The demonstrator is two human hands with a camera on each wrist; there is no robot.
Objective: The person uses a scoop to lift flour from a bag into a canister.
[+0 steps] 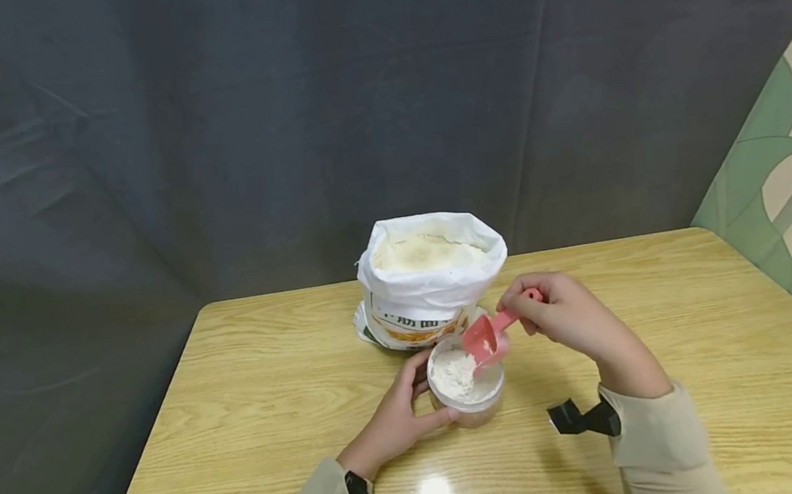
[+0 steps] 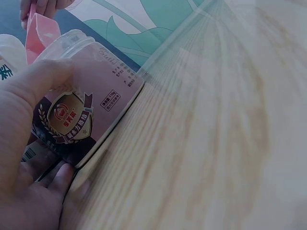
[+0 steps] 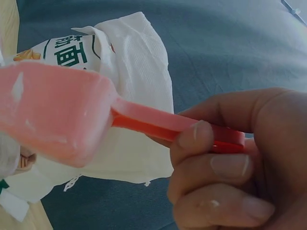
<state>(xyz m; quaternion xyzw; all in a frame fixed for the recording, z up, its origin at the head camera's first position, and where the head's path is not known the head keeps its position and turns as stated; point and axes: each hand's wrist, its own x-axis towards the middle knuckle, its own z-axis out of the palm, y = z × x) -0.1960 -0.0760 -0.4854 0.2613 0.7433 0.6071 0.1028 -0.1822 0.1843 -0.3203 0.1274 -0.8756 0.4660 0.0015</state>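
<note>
A clear plastic jar (image 1: 469, 410) with a printed label stands on the table, white flour (image 1: 452, 373) inside it. My left hand (image 1: 403, 413) grips the jar from the left, thumb on the near side and fingers round the far side. The label (image 2: 72, 117) shows in the left wrist view. In my right hand (image 1: 565, 313) is the handle of a pink scoop (image 1: 482, 343), pinched between thumb and fingers. Its bowl tilts down over the jar's right rim, with a little flour clinging inside. Whether the scoop touches the rim I cannot tell.
Just behind the jar stands a white woven flour bag (image 1: 438, 291), its top rolled open and flour visible within. The wooden table (image 1: 271, 375) ends at a dark curtain (image 1: 350, 105) at the back. A green leaf-patterned surface (image 1: 784, 178) lies to the right.
</note>
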